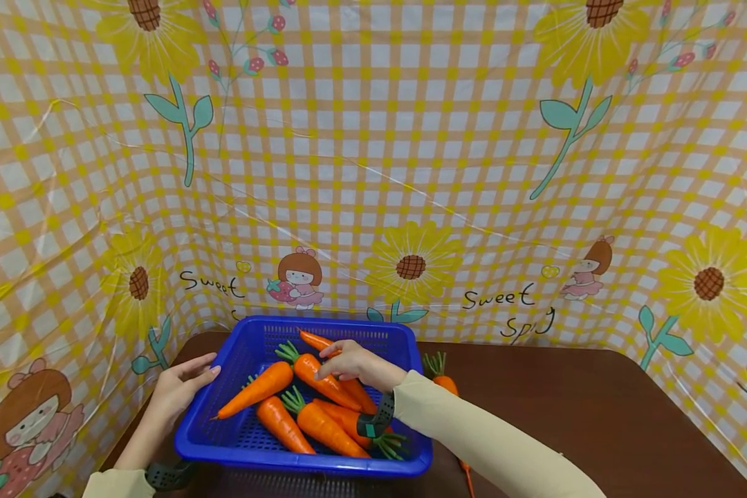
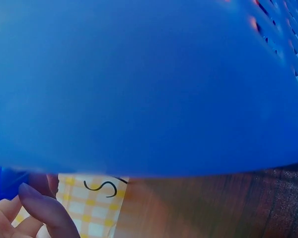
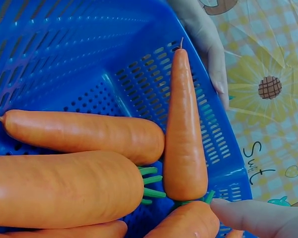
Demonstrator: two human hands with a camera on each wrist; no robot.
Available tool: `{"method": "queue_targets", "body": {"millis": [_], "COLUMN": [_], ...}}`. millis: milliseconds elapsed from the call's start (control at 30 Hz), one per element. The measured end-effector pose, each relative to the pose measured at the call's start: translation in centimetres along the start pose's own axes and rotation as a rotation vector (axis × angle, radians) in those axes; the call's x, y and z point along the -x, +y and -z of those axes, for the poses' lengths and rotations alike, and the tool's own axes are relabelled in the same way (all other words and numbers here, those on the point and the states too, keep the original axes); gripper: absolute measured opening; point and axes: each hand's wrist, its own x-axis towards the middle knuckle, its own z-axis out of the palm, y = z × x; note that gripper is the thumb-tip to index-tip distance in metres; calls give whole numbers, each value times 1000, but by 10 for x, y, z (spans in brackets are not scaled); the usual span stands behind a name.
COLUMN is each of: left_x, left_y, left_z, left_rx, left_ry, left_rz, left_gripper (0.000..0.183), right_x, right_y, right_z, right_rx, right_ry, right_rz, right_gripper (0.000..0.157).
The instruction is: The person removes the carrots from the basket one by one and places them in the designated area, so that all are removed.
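A blue plastic basket (image 1: 305, 462) stands on the table, with several orange carrots inside. My left hand (image 1: 176, 389) holds the basket at its left rim, thumb over the edge; the left wrist view has its thumb and fingers beside blue plastic. Over the basket's middle, my right hand (image 1: 351, 363) reaches in with fingers spread apart above a green-topped carrot (image 1: 314, 373). In the right wrist view, one straight finger (image 3: 258, 217) lies right at the green tuft where two carrots meet. Left of them, another carrot (image 1: 256, 391) points toward the left rim.
Just right of the basket lies a carrot (image 1: 445, 382) on the dark brown table (image 1: 566, 408), partly hidden by my right sleeve (image 1: 473, 422). A checked cloth (image 1: 373, 138) with sunflowers hangs behind and along both sides.
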Motion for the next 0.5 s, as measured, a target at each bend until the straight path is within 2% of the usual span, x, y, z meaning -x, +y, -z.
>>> {"method": "queue_targets", "body": {"millis": [500], "left_x": [0], "left_y": [1], "left_z": [-1], "left_rx": [-22], "left_ry": [11], "left_rz": [3], "left_gripper": [59], "right_x": [-8], "right_y": [0], "right_z": [1], "right_rx": [2], "right_ry": [-8], "right_rz": [-8], "right_gripper": [51]}}
